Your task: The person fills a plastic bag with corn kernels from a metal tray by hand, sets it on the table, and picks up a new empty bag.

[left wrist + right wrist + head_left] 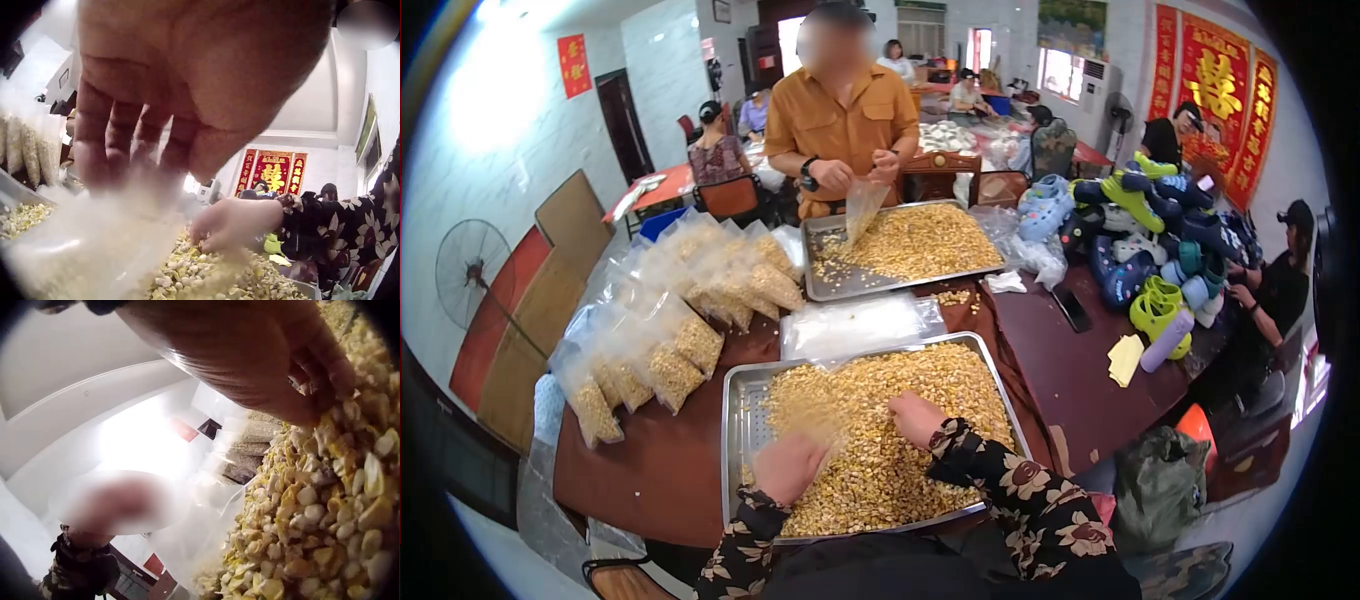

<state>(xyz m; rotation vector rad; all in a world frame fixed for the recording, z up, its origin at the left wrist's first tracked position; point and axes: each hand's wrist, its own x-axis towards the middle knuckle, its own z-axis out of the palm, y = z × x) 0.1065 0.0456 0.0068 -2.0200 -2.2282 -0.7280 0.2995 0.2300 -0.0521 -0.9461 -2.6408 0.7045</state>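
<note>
Tray (750,400) of yellow kernels (870,450) occupies the near side of the tabletop (650,480) in the head view; the plastic bag (818,412) is above its kernels, left of centre. The left hand (788,468) grips this bag; motion blur obscures its fingers. The right hand (917,418) has its fingertips in the kernels. Flat clear bags (860,325) lie beyond the near tray, between it and a second tray (825,290). Filled bags (670,365) are grouped to the left. A dark phone (1070,308), yellow cloths (1125,360) and a pile of clogs (1160,230) are to the right. Across the tabletop, a person in an orange shirt (845,115) holds another bag (863,208). In the left wrist view, the left palm covers the upper area; the bag hangs below the fingers, and glare and blur hide its mouth and the exact finger contact. It also covers part of the kernels. In the right wrist view, the bent right fingers enter the kernels, which hide the tips; whether they close on any cannot be determined. The left hand is a blurred shape at lower left.
</note>
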